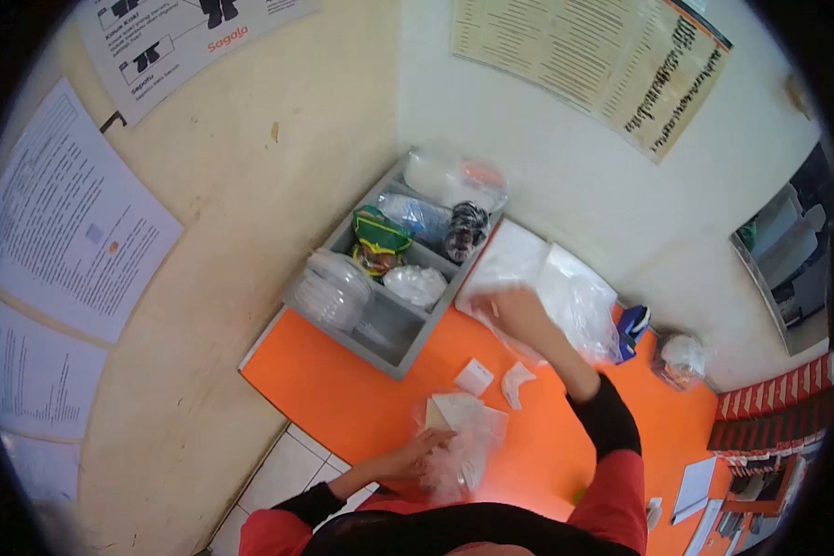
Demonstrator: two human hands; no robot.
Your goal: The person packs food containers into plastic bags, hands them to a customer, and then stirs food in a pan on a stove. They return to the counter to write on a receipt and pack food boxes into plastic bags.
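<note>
My left hand [419, 452] lies at the left side of a clear plastic bag [463, 461] near the table's front edge, its fingers over the bag. A cream-coloured flat piece [454, 410] shows at the bag's upper end. Farther back, my right hand [512, 308] is blurred over the near-left part of a stack of clear plastic sheets or bags [554, 278]; its fingers cannot be made out. Between the hands, a small white box-like piece [473, 377] and a crumpled white scrap [517, 384] rest on the orange table [343, 389].
A grey divided tray [401, 370] at the back left holds clear lids [332, 289], a green packet [380, 230] and several plastic bags. Right of the sheets are a blue object [631, 332] and a jar [678, 360]. Walls meet behind the tray.
</note>
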